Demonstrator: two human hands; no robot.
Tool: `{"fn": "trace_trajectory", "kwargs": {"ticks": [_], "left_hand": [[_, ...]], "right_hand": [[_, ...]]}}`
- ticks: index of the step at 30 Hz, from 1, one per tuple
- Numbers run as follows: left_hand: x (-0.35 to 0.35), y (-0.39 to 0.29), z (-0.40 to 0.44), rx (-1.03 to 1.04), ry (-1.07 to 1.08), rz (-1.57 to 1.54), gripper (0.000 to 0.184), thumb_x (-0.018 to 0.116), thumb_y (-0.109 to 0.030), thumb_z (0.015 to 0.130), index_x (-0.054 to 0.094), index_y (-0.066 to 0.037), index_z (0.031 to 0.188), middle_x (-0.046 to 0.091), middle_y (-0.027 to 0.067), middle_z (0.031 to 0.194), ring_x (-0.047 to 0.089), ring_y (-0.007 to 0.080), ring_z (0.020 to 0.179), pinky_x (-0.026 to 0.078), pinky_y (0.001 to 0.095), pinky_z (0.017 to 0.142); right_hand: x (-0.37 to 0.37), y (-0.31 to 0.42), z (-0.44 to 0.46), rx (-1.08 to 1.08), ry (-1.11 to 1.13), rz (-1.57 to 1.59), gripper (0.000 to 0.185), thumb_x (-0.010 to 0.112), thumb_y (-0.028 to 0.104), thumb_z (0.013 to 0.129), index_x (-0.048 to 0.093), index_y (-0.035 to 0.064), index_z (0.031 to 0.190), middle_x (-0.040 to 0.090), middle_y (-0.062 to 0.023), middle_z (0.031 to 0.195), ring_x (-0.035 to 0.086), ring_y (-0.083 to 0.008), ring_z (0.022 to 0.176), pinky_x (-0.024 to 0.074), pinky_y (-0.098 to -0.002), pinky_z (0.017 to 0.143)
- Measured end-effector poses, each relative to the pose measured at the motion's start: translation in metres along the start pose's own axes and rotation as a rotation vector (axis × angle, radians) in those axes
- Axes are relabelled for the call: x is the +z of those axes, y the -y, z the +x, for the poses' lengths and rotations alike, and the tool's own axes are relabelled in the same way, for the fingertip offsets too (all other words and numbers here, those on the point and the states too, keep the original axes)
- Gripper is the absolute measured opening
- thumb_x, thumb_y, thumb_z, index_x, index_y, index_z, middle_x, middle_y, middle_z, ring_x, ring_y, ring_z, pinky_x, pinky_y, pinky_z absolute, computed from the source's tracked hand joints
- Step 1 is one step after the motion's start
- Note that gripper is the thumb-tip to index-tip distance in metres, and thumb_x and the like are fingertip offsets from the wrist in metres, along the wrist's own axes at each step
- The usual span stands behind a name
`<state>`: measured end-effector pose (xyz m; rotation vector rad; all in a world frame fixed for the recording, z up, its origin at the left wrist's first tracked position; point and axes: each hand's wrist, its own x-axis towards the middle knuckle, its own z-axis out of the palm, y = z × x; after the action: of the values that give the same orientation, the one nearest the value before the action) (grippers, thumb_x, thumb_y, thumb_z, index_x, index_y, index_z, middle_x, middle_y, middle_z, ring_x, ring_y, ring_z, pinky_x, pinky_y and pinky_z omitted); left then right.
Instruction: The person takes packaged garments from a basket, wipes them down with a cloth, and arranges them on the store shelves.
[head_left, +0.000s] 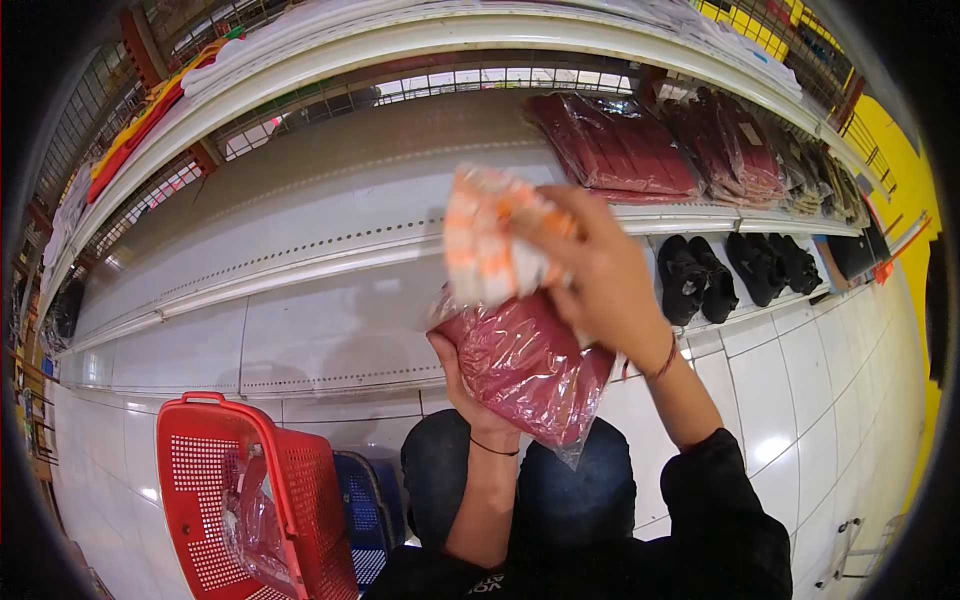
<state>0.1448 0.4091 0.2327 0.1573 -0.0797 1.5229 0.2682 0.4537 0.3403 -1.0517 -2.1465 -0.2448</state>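
A maroon garment in a clear plastic bag (520, 365) rests on my left hand (470, 390), whose thumb lies along its left edge while the other fingers are hidden beneath. Above the bag, my right hand (600, 270) grips an orange-and-white checked cloth (490, 245). The cloth is bunched and slightly blurred, and its lower edge overlaps the top of the bag. My knees show just below the package.
A red basket (320, 500) holding a plastic-wrapped maroon package (258, 525) stands at lower left, beside a blue basket (365, 500). Ahead, a white shelf (300, 230) carries bagged maroon garments (620, 150) at right. Black shoes (690, 280) sit on the lower level.
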Motion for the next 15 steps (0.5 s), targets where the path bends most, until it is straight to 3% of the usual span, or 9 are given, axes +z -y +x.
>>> {"fn": "trace_trajectory", "kwargs": {"ticks": [2,4,5,7,9,11,12,13,15], "left_hand": [[0.001,-0.007,-0.002,-0.025,-0.001,0.059,0.054,0.030,-0.047,0.093,0.033,-0.011,0.133,0.040,0.0103,0.132,0.042,0.0291,0.118,0.034,0.0466,0.100],[0.008,-0.012,-0.001,-0.002,0.025,-0.131,0.053,0.029,-0.046,0.093,0.039,-0.010,0.129,0.043,0.0141,0.130,0.042,0.0323,0.118,0.033,0.0505,0.099],[0.010,-0.014,-0.001,-0.001,0.026,-0.131,0.053,0.029,-0.046,0.093,0.039,-0.010,0.129,0.043,0.0141,0.130,0.042,0.0323,0.118,0.033,0.0505,0.099],[0.012,-0.016,0.001,0.079,-0.116,0.016,0.053,0.028,-0.047,0.093,0.039,-0.010,0.129,0.043,0.0147,0.129,0.043,0.0326,0.117,0.033,0.0509,0.099],[0.004,-0.016,0.001,0.090,-0.092,0.045,0.053,0.029,-0.046,0.093,0.038,-0.010,0.130,0.043,0.0147,0.129,0.044,0.0317,0.116,0.034,0.0505,0.098],[0.001,-0.013,0.004,0.032,0.077,-0.081,0.052,0.034,-0.042,0.093,0.033,-0.007,0.131,0.040,0.0122,0.131,0.043,0.0261,0.117,0.037,0.0417,0.097],[-0.032,-0.025,0.023,-0.020,0.594,0.258,0.054,0.041,-0.039,0.090,0.031,-0.006,0.132,0.041,0.0125,0.130,0.042,0.0246,0.117,0.038,0.0398,0.095],[-0.041,-0.023,0.023,-0.023,0.594,0.256,0.054,0.041,-0.039,0.090,0.031,-0.006,0.132,0.041,0.0125,0.130,0.042,0.0246,0.117,0.038,0.0398,0.095],[-0.056,-0.018,0.018,-0.030,0.451,-0.066,0.055,0.042,-0.038,0.090,0.030,-0.006,0.132,0.041,0.0126,0.130,0.042,0.0246,0.117,0.038,0.0401,0.095]], "right_hand": [[-0.001,-0.023,-0.001,0.053,-0.023,-0.008,0.048,0.061,0.000,0.060,0.060,0.0117,0.106,0.050,-0.0126,0.111,0.052,-0.0309,0.093,0.0474,-0.0360,0.074],[-0.002,-0.034,-0.003,0.247,0.023,-0.036,0.046,0.060,-0.001,0.062,0.061,0.0114,0.106,0.049,-0.0147,0.112,0.053,-0.0322,0.094,0.0476,-0.0364,0.075],[-0.002,-0.034,-0.006,0.245,0.024,-0.036,0.046,0.060,-0.001,0.062,0.061,0.0114,0.106,0.049,-0.0147,0.112,0.053,-0.0322,0.094,0.0476,-0.0364,0.075],[-0.004,-0.024,-0.015,0.261,0.023,0.132,0.050,0.060,-0.001,0.063,0.059,0.0134,0.111,0.049,-0.0156,0.112,0.054,-0.0333,0.095,0.0480,-0.0363,0.075],[-0.007,-0.003,-0.023,0.180,0.040,0.169,0.057,0.061,0.001,0.062,0.056,0.0171,0.116,0.049,-0.0166,0.114,0.054,-0.0341,0.096,0.0493,-0.0368,0.076],[-0.003,0.024,-0.039,0.088,0.154,0.138,0.062,0.064,0.006,0.057,0.056,0.0204,0.116,0.049,-0.0143,0.116,0.055,-0.0330,0.095,0.0501,-0.0364,0.074],[-0.001,0.039,-0.045,-0.011,0.209,0.160,0.062,0.066,0.010,0.054,0.057,0.0188,0.115,0.050,-0.0112,0.116,0.054,-0.0306,0.098,0.0503,-0.0341,0.072],[-0.004,0.054,-0.049,-0.041,0.286,0.209,0.057,0.068,0.012,0.054,0.059,0.0165,0.110,0.051,-0.0080,0.114,0.052,-0.0280,0.100,0.0499,-0.0322,0.069],[0.004,0.062,-0.055,-0.289,0.282,0.275,0.052,0.067,0.013,0.054,0.060,0.0159,0.106,0.052,-0.0060,0.112,0.051,-0.0266,0.099,0.0493,-0.0313,0.066]]}}
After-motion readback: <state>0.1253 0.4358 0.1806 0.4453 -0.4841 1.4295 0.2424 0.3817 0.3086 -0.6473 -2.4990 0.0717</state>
